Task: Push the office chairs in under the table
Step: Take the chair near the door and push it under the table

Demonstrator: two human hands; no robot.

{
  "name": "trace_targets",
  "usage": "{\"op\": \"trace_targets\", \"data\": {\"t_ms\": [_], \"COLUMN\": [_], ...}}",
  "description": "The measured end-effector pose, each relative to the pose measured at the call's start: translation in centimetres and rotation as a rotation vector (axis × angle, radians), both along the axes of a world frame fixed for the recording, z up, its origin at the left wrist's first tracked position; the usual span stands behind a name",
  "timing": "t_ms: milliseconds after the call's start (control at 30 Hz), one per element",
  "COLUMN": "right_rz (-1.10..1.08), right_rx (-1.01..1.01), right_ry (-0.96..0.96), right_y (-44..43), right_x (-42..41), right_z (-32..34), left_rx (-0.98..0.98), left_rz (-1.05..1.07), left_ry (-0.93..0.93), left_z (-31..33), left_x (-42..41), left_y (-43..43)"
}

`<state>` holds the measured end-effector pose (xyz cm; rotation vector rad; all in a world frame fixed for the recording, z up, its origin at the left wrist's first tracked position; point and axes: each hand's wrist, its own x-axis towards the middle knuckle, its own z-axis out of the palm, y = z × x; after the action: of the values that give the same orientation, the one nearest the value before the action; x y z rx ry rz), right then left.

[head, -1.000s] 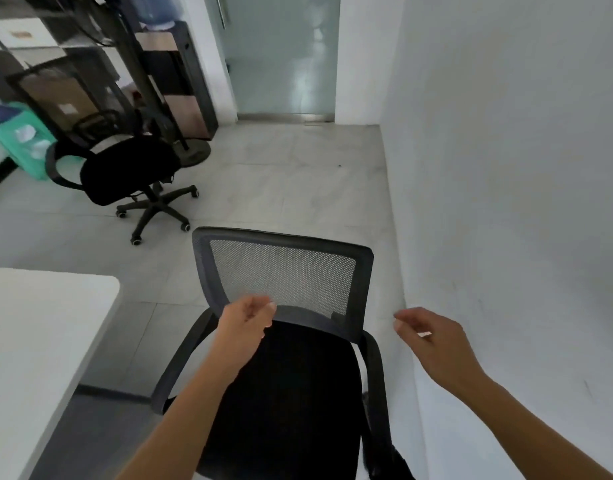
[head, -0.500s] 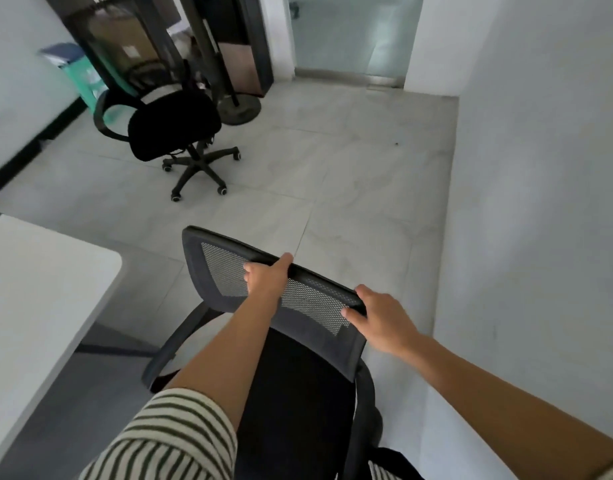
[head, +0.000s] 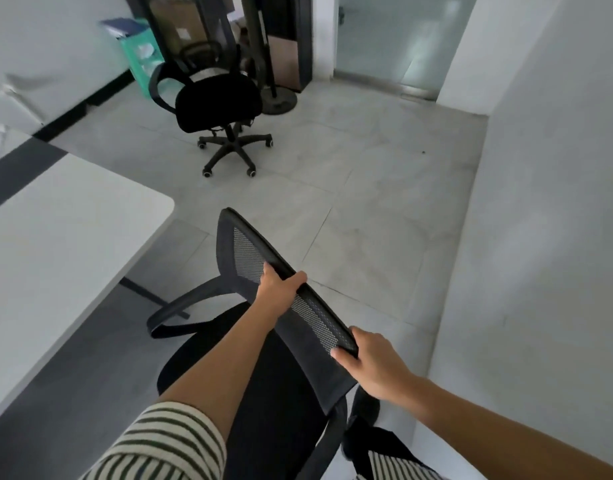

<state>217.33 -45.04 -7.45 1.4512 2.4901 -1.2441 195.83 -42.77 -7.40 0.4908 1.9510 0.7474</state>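
1. Head view, and both hands are on the near chair (head: 263, 375). Left hand (head: 277, 289) is curled over the top rail of the backrest (head: 312, 317) about midway along, fingers wrapped over the far edge, thumb on the mesh side.
2. Right hand (head: 371, 362) is clamped on the rail's near corner, fingers folded over the top. Neither hand is spread; both are closed on that rail, and nothing else is in them.
3. That chair sits just beside the table (head: 55, 258), seat not yet under it, backrest angled across the frame, one armrest (head: 184, 306) pointing toward the table edge.
4. Risk one, as I judge it: that armrest looks close to the tabletop's level. Push straight in and it may knock the edge or jam instead of sliding under.
5. Risk two: all the force goes in high, at the rail. The backrest could tilt or the seat could swivel, sending the chair off crooked.
6. Risk three: a dark table leg (head: 152, 296) stands near the chair's side; the base, hidden beneath the seat, could catch on it.
7. Further out, the second chair (head: 216, 102) stands well apart on the open floor (head: 367, 202), turned away from the table. It is untouched, so the job is in its early part.
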Motion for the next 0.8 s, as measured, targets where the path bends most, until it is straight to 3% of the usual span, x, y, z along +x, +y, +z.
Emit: {"op": "trace_targets", "data": {"t_ms": [200,400,567,800], "right_rz": [0.086,0.277,0.468,0.381], "right_rx": [-0.108,-0.437,-0.295,-0.039], "right_ry": [0.036,0.019,-0.007,-0.178], "right_y": [-13.1,-24.6,-25.8,-17.7], "right_x": [-3.8,-9.5,-11.6,-10.7], "right_z": [0.0,-0.6,-0.1,-0.5], "left_rx": [0.044,0.034,0.045,-0.025], "left_rz": [-0.116,-0.146,-0.095,-0.107], "left_ry": [0.033,0.165,0.239,0.388], "left_z": [0.5,0.7,1.3,0.7], "left_x": [-2.7,-5.1,-8.6,-11.0], "left_y": [-11.0,-22.9,-30.1,-38.7]}}
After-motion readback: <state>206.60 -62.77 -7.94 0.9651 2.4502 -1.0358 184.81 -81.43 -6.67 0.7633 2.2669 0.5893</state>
